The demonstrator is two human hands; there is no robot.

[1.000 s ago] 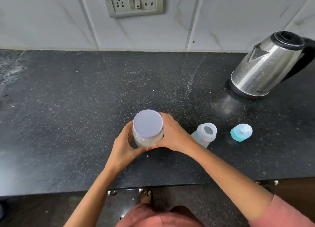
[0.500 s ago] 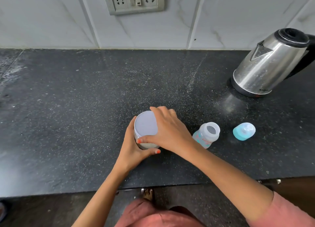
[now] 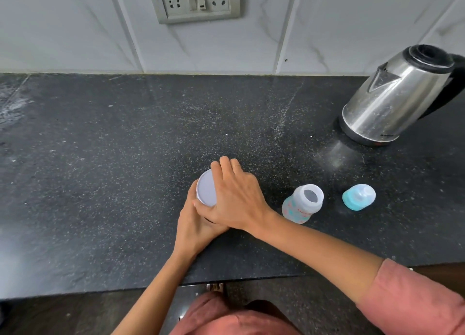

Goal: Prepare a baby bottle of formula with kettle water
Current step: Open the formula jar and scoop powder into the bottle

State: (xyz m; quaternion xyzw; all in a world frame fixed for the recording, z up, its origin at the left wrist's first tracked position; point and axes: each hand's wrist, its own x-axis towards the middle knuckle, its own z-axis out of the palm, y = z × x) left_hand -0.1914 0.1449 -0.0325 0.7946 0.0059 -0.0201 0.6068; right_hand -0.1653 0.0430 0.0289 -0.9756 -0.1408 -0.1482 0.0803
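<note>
Head view: both hands' fingers clasp the formula jar (image 3: 206, 191); kettle (image 3: 392, 100) branding unreadable.

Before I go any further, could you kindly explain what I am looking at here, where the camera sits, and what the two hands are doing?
There is no machine here: the camera is worn on a person's head and looks down at their own hands over a black speckled stone counter. The left hand grips the side of a small jar with a pale lilac lid, while the right hand lies over that lid, probably to twist it. Beside them stands an open clear baby bottle with a coloured print, then its turquoise teat cap. A stainless steel kettle stands at the far right, below a wall socket panel.
</note>
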